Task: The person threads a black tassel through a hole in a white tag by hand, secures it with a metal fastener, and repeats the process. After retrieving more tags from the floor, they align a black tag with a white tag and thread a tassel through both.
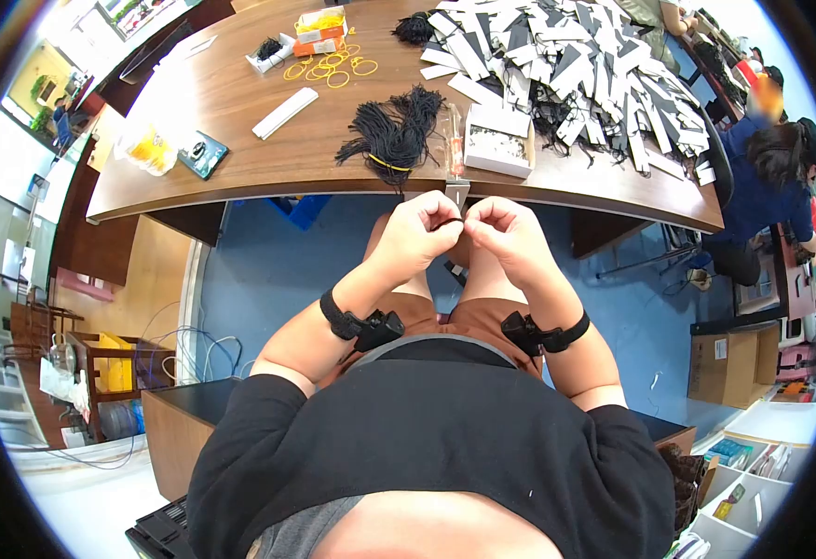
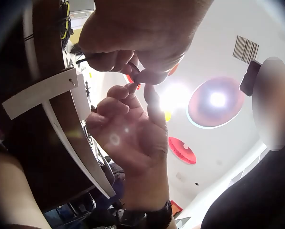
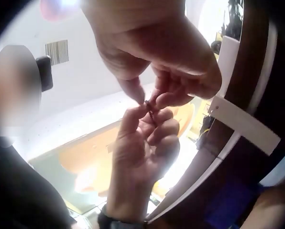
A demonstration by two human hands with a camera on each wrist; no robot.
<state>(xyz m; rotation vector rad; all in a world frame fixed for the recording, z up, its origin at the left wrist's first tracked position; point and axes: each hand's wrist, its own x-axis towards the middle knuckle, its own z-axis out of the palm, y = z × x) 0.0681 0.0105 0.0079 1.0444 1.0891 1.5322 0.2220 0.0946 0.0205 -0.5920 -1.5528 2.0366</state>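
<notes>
Both hands meet in front of the table's near edge, above the lap. My left hand [image 1: 417, 238] pinches a thin black cord [image 3: 151, 114] between thumb and curled fingers. From the other side my right hand [image 1: 512, 240] has thumb and forefinger tips pinched together on the same cord, right against the left fingertips. In the left wrist view a short dark piece of the cord [image 2: 135, 69] shows by the left fingers; the rest is hidden in the hands. Just beyond them, a pale flat strip with a small hole [image 2: 42, 93] juts from the table edge.
On the brown table [image 1: 240, 172] lie a bundle of black cords [image 1: 394, 130], an open white box [image 1: 499, 140] of small pieces and a large heap of black and white tags [image 1: 557, 70]. Yellow rubber bands [image 1: 338, 70] lie farther back. Another person [image 1: 771, 177] sits at the right.
</notes>
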